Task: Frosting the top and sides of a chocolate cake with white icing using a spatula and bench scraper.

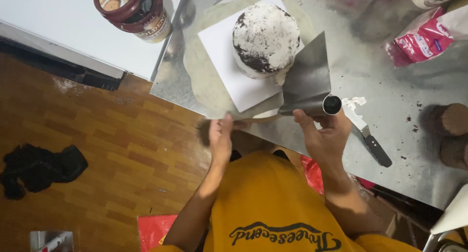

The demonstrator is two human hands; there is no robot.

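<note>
A round dark cake (265, 37) coated in white cream stands on a white square board (241, 81), which rests on a round grey turntable (204, 86). My right hand (322, 135) grips the rolled handle of a metal scraper (308, 76), whose blade is held against the cake's right side. My left hand (221, 137) touches the near rim of the turntable with its fingers together.
A palette knife (368, 137) smeared with cream lies on the steel table (380, 76) right of my hand. A brown jar (134, 8) stands on a white surface at top left. Pink bags (424, 37) and brown cake pieces (453, 120) sit at right. A black cloth (39, 166) lies on the wooden floor.
</note>
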